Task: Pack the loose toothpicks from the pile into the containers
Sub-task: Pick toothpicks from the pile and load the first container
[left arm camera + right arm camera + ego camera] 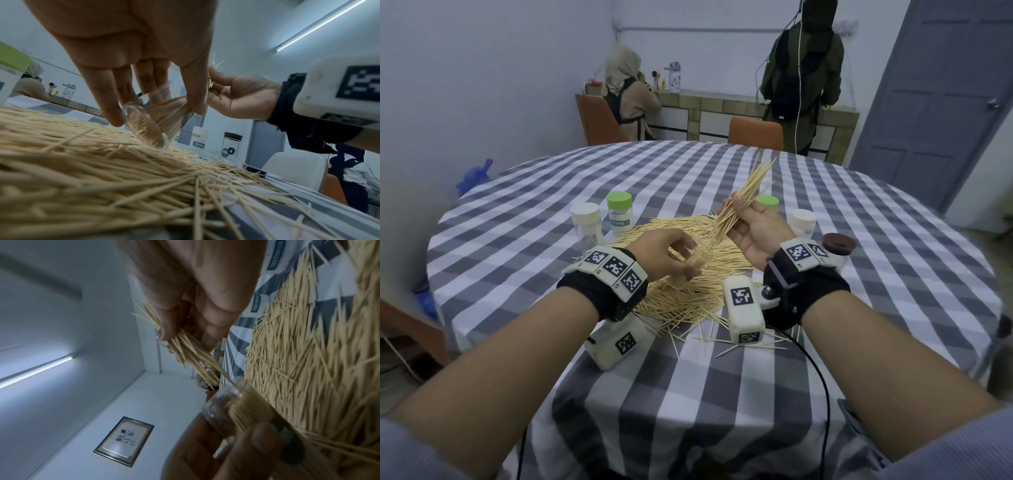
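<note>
My right hand pinches a toothpick bundle slanting down-left toward the tilted clear jar gripped in my left hand, just above the pile on the bench

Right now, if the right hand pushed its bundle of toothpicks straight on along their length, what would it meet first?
Most likely the open mouth of the clear container that the left hand holds tilted over the pile. The right hand aims its bundle down at it; depth is unclear.
</note>
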